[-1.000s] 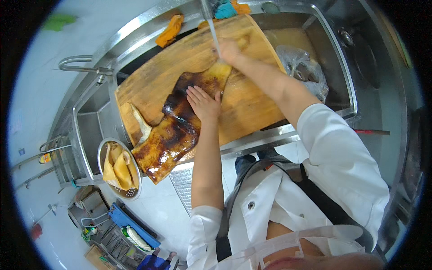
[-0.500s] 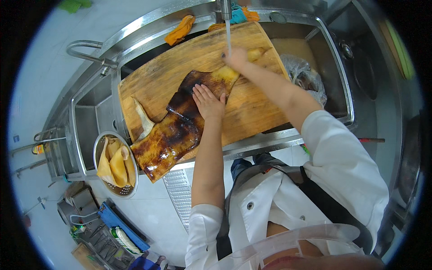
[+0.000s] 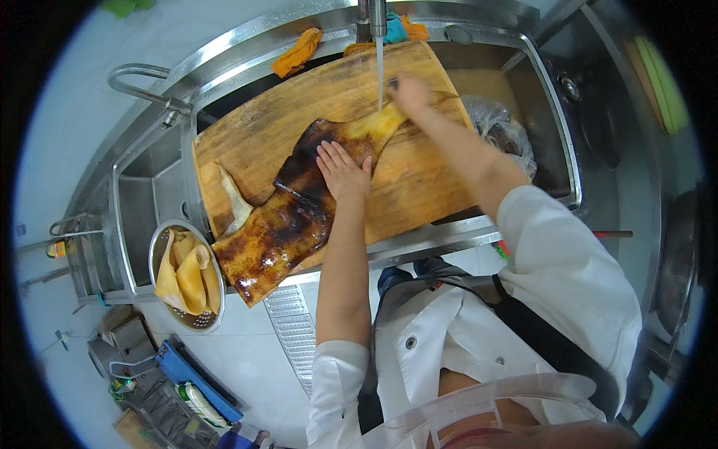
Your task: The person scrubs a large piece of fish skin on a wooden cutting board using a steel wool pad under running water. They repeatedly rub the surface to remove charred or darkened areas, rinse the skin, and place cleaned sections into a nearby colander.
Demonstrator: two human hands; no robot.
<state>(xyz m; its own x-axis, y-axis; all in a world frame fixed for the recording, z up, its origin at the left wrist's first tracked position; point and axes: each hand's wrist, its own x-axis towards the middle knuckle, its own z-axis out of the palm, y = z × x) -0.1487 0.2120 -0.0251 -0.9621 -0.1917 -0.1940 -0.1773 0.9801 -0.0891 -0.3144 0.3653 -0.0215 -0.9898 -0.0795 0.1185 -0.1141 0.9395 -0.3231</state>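
A long sheet of scorched animal skin (image 3: 278,238), yellow and dark brown with a wet shine, lies across a wooden board (image 3: 262,135). Its lower left end hangs past the board's near edge. My left hand (image 3: 345,170) lies flat on the charred middle, fingers stretched out. Over the narrow pale yellow end on the far right, my right hand (image 3: 411,93) is closed. Something small and dark pokes out at its left side, too little of it visible to name. From the tap (image 3: 378,26), a stream of water (image 3: 380,75) falls beside that hand.
The board spans a steel sink (image 3: 153,217). At its left, a perforated metal bowl (image 3: 213,318) holds folded yellowish skin pieces (image 3: 183,277). A clear plastic bag (image 3: 493,123) sits in the right basin. An orange cloth (image 3: 298,52) lies behind the board, near a second tap (image 3: 142,72).
My right hand has moved slightly right and is nearer the narrow end of the skin. My left hand stays flat on the skin. Water keeps running.
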